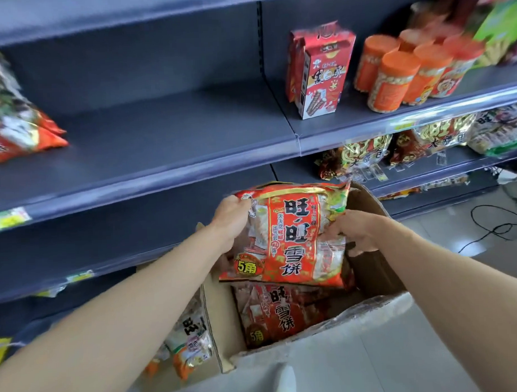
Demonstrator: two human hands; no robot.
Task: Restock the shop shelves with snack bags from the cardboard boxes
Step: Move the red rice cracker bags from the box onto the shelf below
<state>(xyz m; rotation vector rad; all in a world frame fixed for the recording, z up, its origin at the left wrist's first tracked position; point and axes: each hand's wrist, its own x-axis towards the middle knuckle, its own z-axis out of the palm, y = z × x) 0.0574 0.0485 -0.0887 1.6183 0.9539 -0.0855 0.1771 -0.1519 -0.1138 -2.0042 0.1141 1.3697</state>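
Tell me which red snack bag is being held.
The upper red bag, gripped by the left hand and right hand over the cardboard box; its twin lies inside.

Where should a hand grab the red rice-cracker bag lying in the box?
From above, through the open top: the red rice-cracker bag lies flat, face up, with cardboard box walls close around it. Pinch its long side edges; the lifted bag hides its far end.
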